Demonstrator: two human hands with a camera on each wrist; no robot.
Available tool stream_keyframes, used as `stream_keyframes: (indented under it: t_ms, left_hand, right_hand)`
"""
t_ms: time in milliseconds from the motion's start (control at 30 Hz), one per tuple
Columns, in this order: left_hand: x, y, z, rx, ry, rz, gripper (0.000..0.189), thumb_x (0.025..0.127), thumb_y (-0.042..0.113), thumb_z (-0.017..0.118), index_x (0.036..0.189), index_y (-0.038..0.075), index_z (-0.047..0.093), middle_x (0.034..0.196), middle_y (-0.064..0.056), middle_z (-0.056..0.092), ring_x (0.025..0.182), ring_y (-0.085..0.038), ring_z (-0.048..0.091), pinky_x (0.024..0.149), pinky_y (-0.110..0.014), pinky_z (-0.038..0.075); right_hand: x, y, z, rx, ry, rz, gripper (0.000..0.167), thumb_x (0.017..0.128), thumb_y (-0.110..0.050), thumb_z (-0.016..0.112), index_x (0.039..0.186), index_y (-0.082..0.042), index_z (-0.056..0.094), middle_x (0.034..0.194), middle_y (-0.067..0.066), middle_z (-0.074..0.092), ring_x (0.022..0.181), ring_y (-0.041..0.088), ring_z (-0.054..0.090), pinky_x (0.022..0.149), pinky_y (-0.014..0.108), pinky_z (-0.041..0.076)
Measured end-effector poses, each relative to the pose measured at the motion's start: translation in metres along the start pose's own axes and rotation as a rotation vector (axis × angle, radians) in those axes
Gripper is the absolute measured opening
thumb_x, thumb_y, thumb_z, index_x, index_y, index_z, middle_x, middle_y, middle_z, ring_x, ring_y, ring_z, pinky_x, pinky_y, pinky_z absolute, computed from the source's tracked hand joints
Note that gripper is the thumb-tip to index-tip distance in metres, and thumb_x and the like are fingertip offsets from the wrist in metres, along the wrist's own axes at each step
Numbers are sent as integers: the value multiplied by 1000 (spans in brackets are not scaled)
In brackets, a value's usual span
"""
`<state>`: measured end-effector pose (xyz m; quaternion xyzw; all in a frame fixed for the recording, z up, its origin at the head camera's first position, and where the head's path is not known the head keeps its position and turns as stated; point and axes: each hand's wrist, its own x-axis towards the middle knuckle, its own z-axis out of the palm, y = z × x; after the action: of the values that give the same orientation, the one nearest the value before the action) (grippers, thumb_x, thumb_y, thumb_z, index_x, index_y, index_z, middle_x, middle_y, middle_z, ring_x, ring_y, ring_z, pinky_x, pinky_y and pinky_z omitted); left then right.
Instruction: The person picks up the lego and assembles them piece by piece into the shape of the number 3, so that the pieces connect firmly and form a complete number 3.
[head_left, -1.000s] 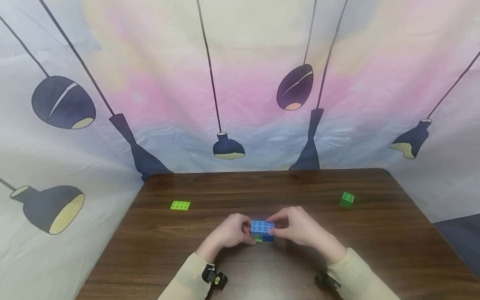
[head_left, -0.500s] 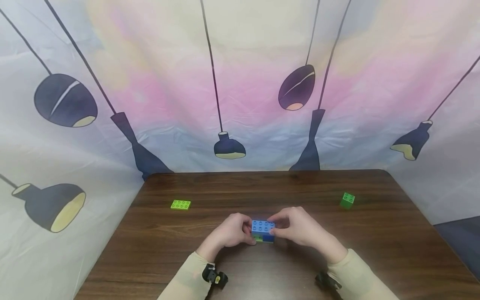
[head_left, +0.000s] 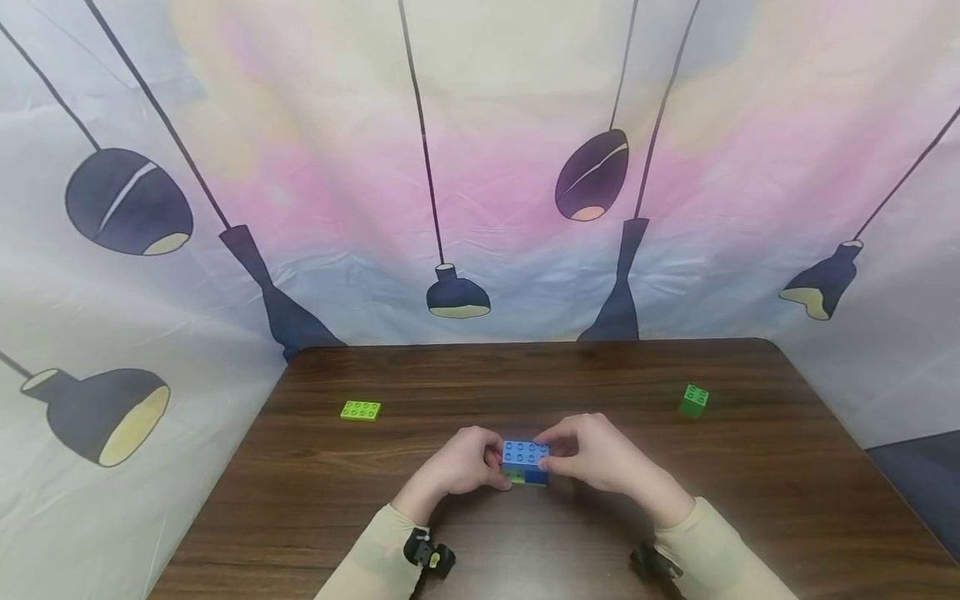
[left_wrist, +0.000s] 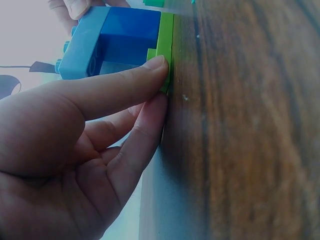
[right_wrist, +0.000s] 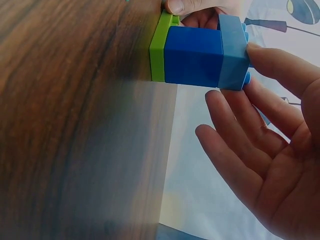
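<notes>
Head view shows a small stack [head_left: 525,463] low over the near part of the worktop [head_left: 420,379], its long axis running left to right, with the left hand [head_left: 468,462] at one end and the right hand [head_left: 596,454] at the other, neither clearly nearer. From where I stand, the left hand's thumb and finger pinch the lime base plate [left_wrist: 165,35] down by the wood; the right hand holds the right end of the light blue brick [head_left: 525,452] on top, thumb on its near side, a finger on the far. Between these layers, a dark blue block [right_wrist: 193,56] fills the right end, leaving a gap at the left. Whether the base bears on the wood, I can't tell. Well apart lie a lime plate [head_left: 361,411], far left, and a green block [head_left: 693,401], far right.
</notes>
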<state>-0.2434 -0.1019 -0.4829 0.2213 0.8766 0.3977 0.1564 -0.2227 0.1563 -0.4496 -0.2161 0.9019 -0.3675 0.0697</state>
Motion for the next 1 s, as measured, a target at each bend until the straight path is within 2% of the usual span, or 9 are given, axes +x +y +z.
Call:
stream_keyframes:
  t_ms: [1000]
  left_hand:
    - [-1, 1, 0, -9, 1, -5, 27, 78, 3, 94, 93, 8, 72, 72, 5, 64, 64, -10, 57, 58, -26, 45]
  right_hand:
    - [1, 1, -1, -14, -5, -12, 24, 91, -31, 88, 112, -21, 83, 104, -11, 74, 95, 11, 65, 84, 40, 56]
